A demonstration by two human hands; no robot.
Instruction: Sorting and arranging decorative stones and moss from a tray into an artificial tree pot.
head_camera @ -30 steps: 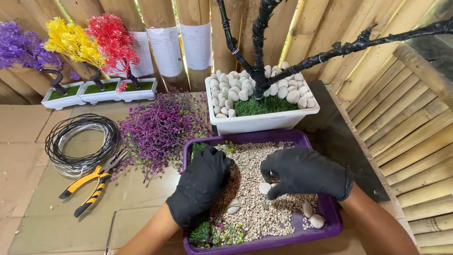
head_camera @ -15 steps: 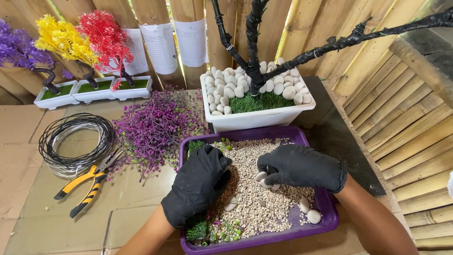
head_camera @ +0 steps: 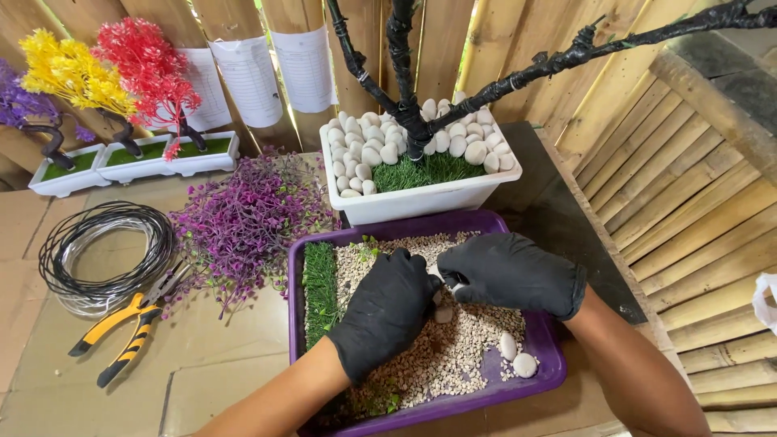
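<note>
Both my hands wear black gloves and meet over a purple tray (head_camera: 544, 380) filled with small beige gravel (head_camera: 453, 356). My left hand (head_camera: 387, 311) rests on the gravel with its fingers curled, next to a white pebble (head_camera: 443, 314). My right hand (head_camera: 510, 273) pinches something small and white at its fingertips, close to my left hand. Two white pebbles (head_camera: 515, 354) lie in the tray's right corner. A strip of green artificial grass (head_camera: 320, 287) lines the tray's left side.
Behind the tray stands a white planter (head_camera: 421, 202) with white stones, grass and a black wire-wrapped tree trunk (head_camera: 402, 73). Purple artificial foliage (head_camera: 243, 218), a wire coil (head_camera: 105, 255) and yellow pliers (head_camera: 121, 328) lie to the left. Small coloured trees (head_camera: 113, 81) stand at the back left.
The camera has tilted and moved closer. My hands have come together over the middle of the gravel, and my left hand has shifted right off the grass strip.
</note>
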